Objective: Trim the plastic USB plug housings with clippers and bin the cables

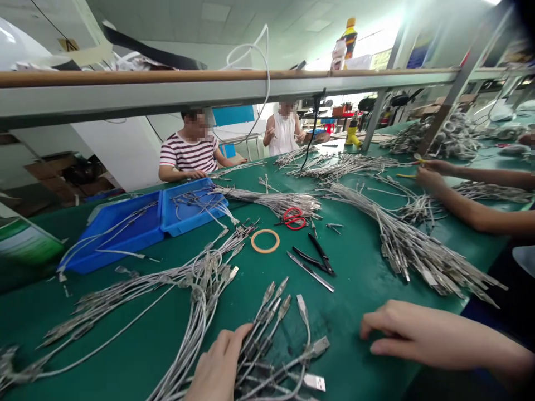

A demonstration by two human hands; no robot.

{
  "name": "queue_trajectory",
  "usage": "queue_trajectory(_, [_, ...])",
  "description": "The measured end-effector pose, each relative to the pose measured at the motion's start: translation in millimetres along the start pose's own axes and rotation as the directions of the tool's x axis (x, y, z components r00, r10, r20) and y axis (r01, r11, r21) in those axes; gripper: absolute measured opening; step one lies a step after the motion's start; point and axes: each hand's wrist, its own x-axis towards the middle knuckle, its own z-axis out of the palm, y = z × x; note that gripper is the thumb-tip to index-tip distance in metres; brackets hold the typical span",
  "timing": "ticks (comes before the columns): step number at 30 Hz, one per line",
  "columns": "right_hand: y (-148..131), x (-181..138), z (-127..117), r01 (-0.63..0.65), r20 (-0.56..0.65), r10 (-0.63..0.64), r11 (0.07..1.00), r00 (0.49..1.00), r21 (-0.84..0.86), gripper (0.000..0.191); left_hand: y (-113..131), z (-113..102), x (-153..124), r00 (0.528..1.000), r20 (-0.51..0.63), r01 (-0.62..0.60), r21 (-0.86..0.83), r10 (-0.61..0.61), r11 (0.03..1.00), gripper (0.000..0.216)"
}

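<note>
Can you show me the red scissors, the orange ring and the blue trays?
Red-handled scissors [295,218], head view, on the handles.
Orange tape ring [264,240], head view, on its rim.
Blue plastic trays [137,234], head view, on the front wall.

left hand [217,370] cut off at bottom edge, co-workers' faces blurred, cable ends hidden underneath

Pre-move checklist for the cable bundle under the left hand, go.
1. Left hand on the cable bundle: ok, fingers rest on it; a closed grip cannot be told.
2. Right hand free: ok, flat on the green table, holding nothing.
3. Connector ends visible: ok, they fan out toward the tweezers.
4. Bundle separate from the neighbouring cable pile: cannot tell, strands overlap.
5. Cutters and tape ring on the table: ok.
6. Co-worker's hands apart from the bundle: ok.
</note>
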Motion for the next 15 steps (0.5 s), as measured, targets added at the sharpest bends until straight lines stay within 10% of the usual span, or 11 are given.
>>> queue_trajectory(7, [-66, 41, -3, 0.469, -0.155, -0.443, 0.845, 0.883, 0.259, 0.027, 4, 12, 5, 0.975, -0.186, -0.149, -0.117, 0.126, 0.982, 0.065])
queue_trajectory(11, [-77, 54, 1, 0.51, -0.446, -0.277, 0.638, 0.851, 0.577, 0.027, -2, 6, 7, 0.949, -0.315, -0.166, -0.442, 0.021, 0.882, 0.04])
queue_trajectory(15, [-83, 69, 7, 0.424, -0.428, -0.12, 0.52, 0.896, 0.742, 0.028, -15, -2, 4, 0.924, -0.377, -0.252, -0.73, -0.067, 0.635, 0.039])
